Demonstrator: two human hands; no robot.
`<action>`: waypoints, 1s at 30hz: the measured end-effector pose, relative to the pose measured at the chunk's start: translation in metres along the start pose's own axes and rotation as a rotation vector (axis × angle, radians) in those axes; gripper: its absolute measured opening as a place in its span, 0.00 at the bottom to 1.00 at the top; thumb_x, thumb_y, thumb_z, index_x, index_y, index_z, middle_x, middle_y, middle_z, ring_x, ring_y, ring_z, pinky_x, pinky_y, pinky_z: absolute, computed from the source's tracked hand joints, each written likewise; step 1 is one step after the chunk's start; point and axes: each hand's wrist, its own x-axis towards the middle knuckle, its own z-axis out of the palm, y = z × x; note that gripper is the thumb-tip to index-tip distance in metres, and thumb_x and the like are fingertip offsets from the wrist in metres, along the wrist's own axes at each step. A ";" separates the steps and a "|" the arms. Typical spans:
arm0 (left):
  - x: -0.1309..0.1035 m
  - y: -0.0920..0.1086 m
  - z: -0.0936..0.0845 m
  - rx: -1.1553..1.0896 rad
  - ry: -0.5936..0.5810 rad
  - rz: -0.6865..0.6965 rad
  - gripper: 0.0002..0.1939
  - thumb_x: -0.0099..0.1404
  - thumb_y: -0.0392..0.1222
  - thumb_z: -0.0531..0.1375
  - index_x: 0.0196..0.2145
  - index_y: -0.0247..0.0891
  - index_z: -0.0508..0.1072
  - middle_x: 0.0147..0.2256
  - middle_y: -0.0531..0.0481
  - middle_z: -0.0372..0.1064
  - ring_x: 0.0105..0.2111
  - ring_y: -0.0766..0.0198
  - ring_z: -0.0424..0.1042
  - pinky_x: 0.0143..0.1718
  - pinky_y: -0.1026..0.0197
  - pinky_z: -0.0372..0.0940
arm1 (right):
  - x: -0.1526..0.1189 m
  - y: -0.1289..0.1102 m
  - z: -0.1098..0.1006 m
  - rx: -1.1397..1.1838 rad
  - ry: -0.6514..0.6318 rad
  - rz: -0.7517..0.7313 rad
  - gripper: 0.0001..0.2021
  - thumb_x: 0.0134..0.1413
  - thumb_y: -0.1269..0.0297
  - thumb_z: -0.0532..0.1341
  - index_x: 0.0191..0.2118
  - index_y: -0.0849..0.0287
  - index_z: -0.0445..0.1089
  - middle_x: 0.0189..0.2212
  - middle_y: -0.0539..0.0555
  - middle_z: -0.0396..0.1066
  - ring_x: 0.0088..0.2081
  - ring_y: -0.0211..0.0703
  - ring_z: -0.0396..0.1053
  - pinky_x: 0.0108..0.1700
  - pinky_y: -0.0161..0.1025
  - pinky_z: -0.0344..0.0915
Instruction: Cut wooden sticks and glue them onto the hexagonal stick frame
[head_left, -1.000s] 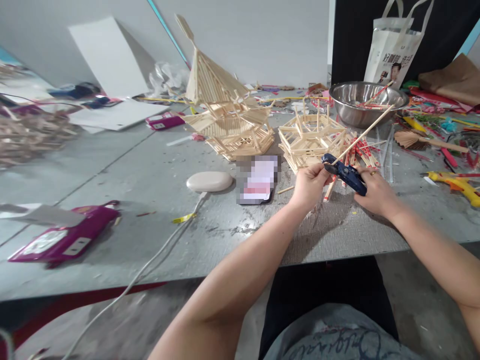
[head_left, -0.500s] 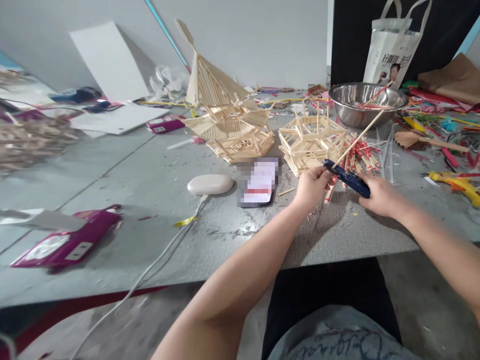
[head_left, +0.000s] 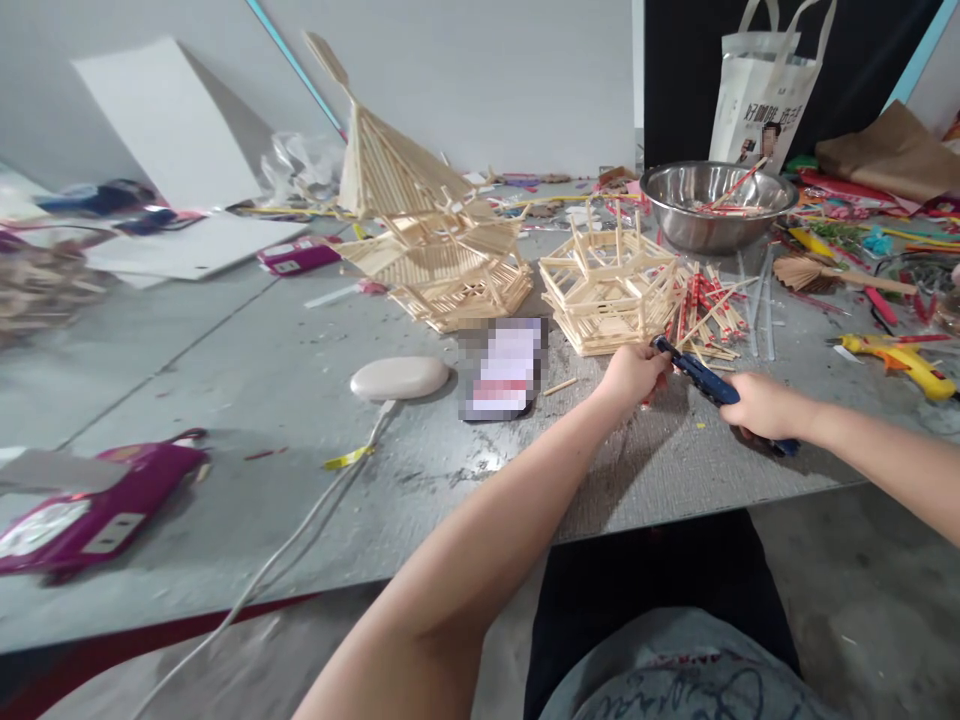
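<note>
Right grip [head_left: 763,406] round blue tool [head_left: 703,377], left grip [head_left: 632,374] unclear; stick frame [head_left: 609,297], loose sticks [head_left: 706,308] beyond.

Over on that one counter [head_left: 427,480] I count two bare hands [head_left: 634,380], one blue tool [head_left: 699,378], two stick models [head_left: 611,290], one steel bowl [head_left: 716,225], one tote bag [head_left: 757,105], one phone [head_left: 506,365], one yellow glue gun [head_left: 900,362], and at least two purple packs [head_left: 154,500].
</note>
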 end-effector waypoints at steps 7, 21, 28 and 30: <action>0.001 0.002 -0.002 0.047 0.013 -0.034 0.17 0.61 0.37 0.55 0.15 0.35 0.63 0.08 0.57 0.57 0.04 0.75 0.48 0.09 0.68 0.42 | 0.005 0.000 0.005 0.056 -0.038 0.061 0.02 0.42 0.68 0.53 0.24 0.58 0.58 0.14 0.49 0.63 0.17 0.36 0.63 0.22 0.32 0.55; 0.008 -0.007 -0.001 0.088 0.035 0.011 0.17 0.61 0.38 0.56 0.16 0.36 0.62 0.09 0.57 0.57 0.05 0.74 0.49 0.10 0.67 0.43 | 0.011 0.000 0.008 0.194 -0.099 0.129 0.08 0.43 0.68 0.56 0.19 0.58 0.56 0.11 0.49 0.61 0.13 0.35 0.61 0.17 0.32 0.57; 0.003 -0.007 0.002 0.154 0.064 0.118 0.15 0.61 0.39 0.55 0.17 0.36 0.64 0.09 0.58 0.57 0.06 0.74 0.50 0.12 0.68 0.45 | 0.001 -0.002 -0.008 0.585 -0.308 0.250 0.08 0.41 0.70 0.60 0.23 0.59 0.57 0.14 0.47 0.62 0.16 0.32 0.61 0.19 0.30 0.58; 0.000 -0.006 0.002 0.164 0.066 0.144 0.15 0.60 0.39 0.55 0.17 0.36 0.65 0.09 0.58 0.57 0.07 0.74 0.51 0.12 0.68 0.45 | -0.001 -0.003 -0.011 0.584 -0.316 0.263 0.09 0.41 0.70 0.60 0.22 0.60 0.56 0.14 0.47 0.62 0.16 0.31 0.60 0.20 0.30 0.58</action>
